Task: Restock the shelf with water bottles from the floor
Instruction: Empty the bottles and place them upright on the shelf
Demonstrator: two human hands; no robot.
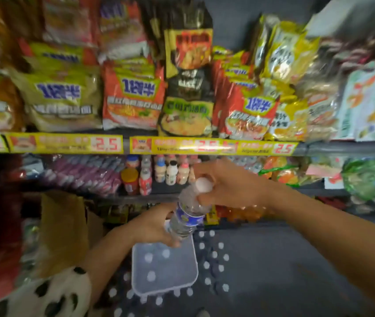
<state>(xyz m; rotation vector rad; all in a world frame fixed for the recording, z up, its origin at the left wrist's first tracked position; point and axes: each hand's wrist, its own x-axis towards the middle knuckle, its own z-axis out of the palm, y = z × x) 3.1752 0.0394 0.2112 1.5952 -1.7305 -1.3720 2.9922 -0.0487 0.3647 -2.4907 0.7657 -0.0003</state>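
Observation:
A clear water bottle (pixel 187 212) with a blue label and white cap hangs tilted in mid-air before the shelves. My right hand (pixel 225 186) grips its neck just under the cap. My left hand (pixel 156 225) holds its lower body from the left. Below, on the floor, a shrink-wrapped pack of water bottles (pixel 164 268) shows white caps through the plastic. More bottles (pixel 214 259) with white caps stand loose around it.
An upper shelf (pixel 67 145) with yellow price tags carries instant noodle packets. The lower shelf (pixel 159 193) behind my hands holds small drink bottles (pixel 170 172) and snack bags. A brown cardboard box (pixel 65 229) stands at the left on the floor.

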